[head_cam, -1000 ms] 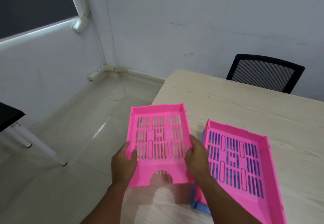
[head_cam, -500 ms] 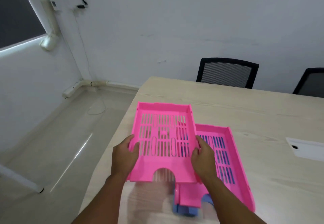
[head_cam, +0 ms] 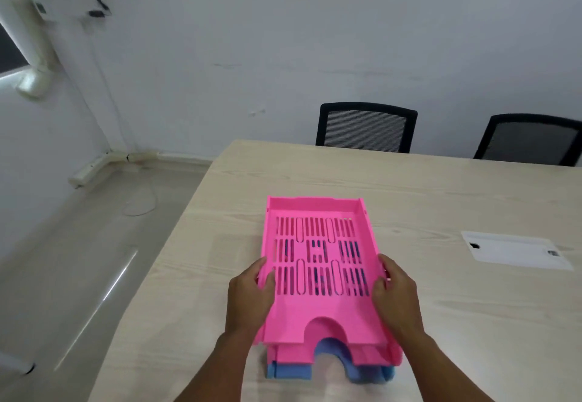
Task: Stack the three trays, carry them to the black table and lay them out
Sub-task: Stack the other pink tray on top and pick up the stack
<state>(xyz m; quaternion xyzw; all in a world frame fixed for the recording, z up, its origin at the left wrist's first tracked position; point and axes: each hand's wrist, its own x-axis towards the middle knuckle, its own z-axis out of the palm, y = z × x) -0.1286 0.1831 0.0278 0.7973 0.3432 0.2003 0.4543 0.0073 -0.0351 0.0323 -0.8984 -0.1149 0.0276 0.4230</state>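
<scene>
Stacking looks nearly finished: the top pink tray (head_cam: 318,263) sits over a second pink tray (head_cam: 294,353) and a blue tray (head_cam: 288,376) at lower centre of the frame, on the pale table (head_cam: 441,307). The left hand (head_cam: 250,291) and right hand (head_cam: 395,291) clasp its side walls. Next, I judge, grip the pile low and lift; the black table is out of view.

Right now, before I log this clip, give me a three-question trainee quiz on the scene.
1. True or false: both hands grip the top tray.
2. What colour is the bottom tray?
3. What lies on the table to the right of the stack? A) a white sheet B) a mug C) a laptop

Key:
1. True: left hand and right hand hold its sides.
2. Blue.
3. A, the sheet.
</scene>
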